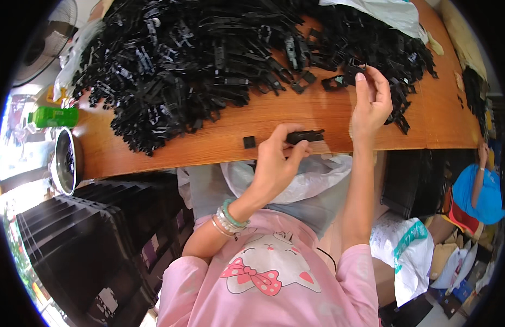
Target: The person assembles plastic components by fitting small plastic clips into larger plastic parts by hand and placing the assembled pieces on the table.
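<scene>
1. Hands were both occupied: the left hand (277,158) gripped a long, narrow black plastic clip-like part (307,136) between thumb and fingers, just above the table's near edge.
2. Right hand (372,103) pinched a small black plastic piece (352,75) at the near side of the right-hand heap (372,41); fingers partly hid its shape.
3. Printing showed in turquoise on a white sack (399,245) at lower right, too creased and small to read. Purplish and pale patches marked the black plastic crates (72,240) at lower left.
4. A white cartoon cat with a spotted pink bow decorated the person's pink T-shirt (209,294).
5. Brown wood-grained table (225,133) carried a broad mound of black plastic parts (170,65) at left, the smaller heap at right, and a flat black square (249,142) lying beside the left hand.
6. Around it stood a green bottle (55,116) at the left end, a bowl (58,163) near it, and a fan (45,41) at upper left; another person in blue (478,193) appeared at far right.
</scene>
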The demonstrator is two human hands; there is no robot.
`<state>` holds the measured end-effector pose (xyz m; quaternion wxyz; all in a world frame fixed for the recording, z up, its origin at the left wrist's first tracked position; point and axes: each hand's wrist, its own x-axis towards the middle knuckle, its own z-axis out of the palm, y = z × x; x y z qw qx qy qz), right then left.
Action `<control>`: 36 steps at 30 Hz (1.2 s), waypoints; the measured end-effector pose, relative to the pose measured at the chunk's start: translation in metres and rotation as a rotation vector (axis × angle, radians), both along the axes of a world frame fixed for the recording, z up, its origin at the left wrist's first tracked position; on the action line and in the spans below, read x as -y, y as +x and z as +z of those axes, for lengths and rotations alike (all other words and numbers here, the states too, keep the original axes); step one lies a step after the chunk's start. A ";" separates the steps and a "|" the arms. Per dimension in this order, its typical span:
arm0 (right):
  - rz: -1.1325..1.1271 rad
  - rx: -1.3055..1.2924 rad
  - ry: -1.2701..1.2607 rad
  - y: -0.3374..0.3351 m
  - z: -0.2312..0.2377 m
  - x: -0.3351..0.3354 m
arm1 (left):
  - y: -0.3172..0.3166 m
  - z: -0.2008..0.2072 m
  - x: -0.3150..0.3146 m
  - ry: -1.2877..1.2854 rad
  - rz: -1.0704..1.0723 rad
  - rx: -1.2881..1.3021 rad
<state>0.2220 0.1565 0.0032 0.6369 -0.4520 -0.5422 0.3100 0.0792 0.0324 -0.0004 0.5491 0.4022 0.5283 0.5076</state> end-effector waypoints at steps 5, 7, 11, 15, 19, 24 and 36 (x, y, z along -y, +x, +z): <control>-0.019 0.237 0.029 -0.009 -0.015 0.009 | 0.000 0.001 -0.001 -0.006 -0.017 -0.015; -0.012 0.271 -0.051 -0.014 -0.017 0.012 | 0.001 0.001 -0.003 0.028 0.017 -0.002; -0.075 0.254 -0.009 -0.005 -0.018 0.005 | -0.002 -0.004 -0.005 0.039 0.046 -0.034; -0.050 0.058 -0.060 0.002 -0.006 0.004 | 0.001 -0.005 -0.005 0.062 0.034 -0.003; 0.056 -0.429 -0.084 0.008 -0.004 -0.002 | -0.001 -0.002 -0.005 0.055 0.034 -0.039; 0.196 -0.661 -0.204 0.023 0.003 0.009 | -0.001 0.003 -0.002 0.031 0.031 -0.036; 0.419 0.659 0.142 0.011 0.063 0.092 | -0.031 0.051 0.011 -0.108 -0.019 0.222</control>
